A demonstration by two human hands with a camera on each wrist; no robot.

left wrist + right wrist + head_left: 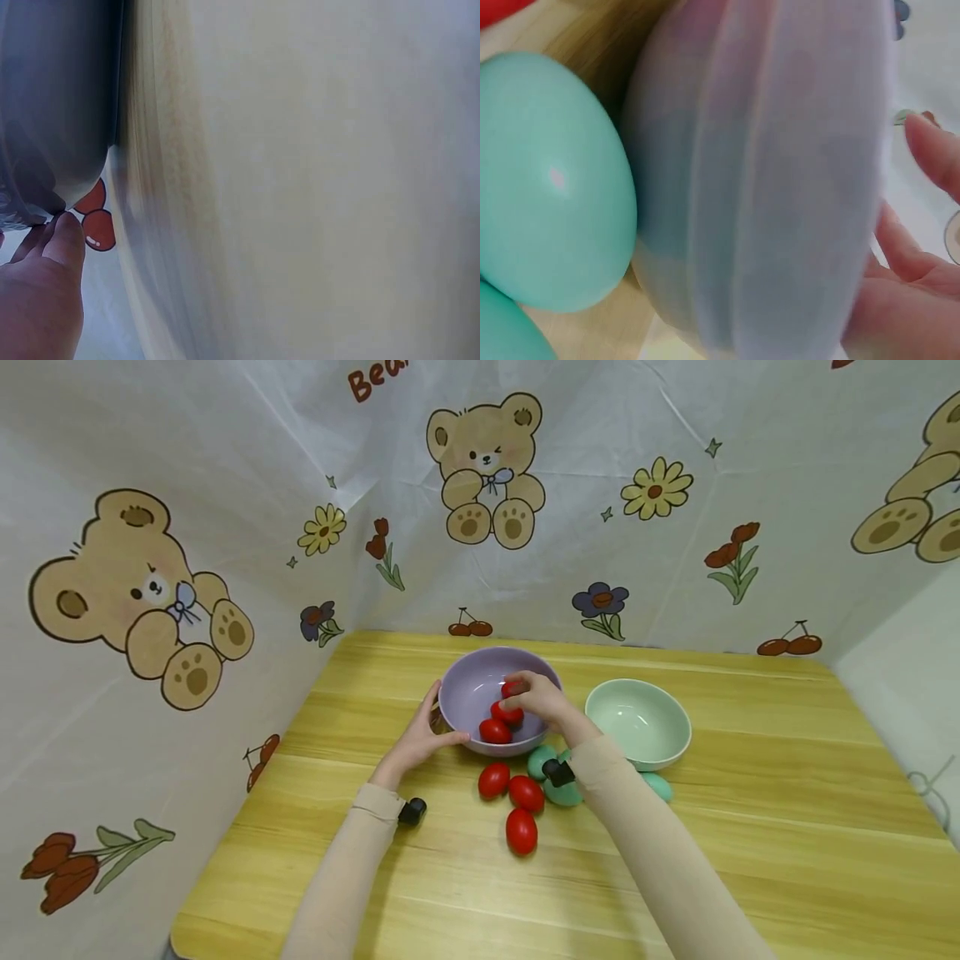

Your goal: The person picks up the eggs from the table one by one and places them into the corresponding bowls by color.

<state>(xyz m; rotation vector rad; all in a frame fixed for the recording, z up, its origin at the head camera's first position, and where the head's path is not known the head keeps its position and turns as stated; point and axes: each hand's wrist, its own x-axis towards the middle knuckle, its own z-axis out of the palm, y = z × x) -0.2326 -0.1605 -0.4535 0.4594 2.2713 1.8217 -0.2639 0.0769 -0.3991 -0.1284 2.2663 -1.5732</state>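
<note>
A purple bowl [472, 681] stands on the wooden table with red eggs [496, 731] inside it. My left hand [420, 739] rests against its left side, the thumb along the near rim and the other fingers stretched along the outer wall. In the left wrist view the thumb [66, 244] touches the bowl's dark-looking side. My right hand [542, 697] reaches over the right rim, its fingertips at the red eggs and partly covering them. Through the right wrist view, the thumb and fingers [904, 244] stand apart beyond the bowl wall, with no egg showing between them.
Several red eggs [521, 832] lie in front of the purple bowl. Green eggs [555, 180] lie close beside it, partly under my right forearm in the head view. To the right stands a pale green bowl [637, 722]. A bear-patterned cloth [487, 585] hangs behind the table.
</note>
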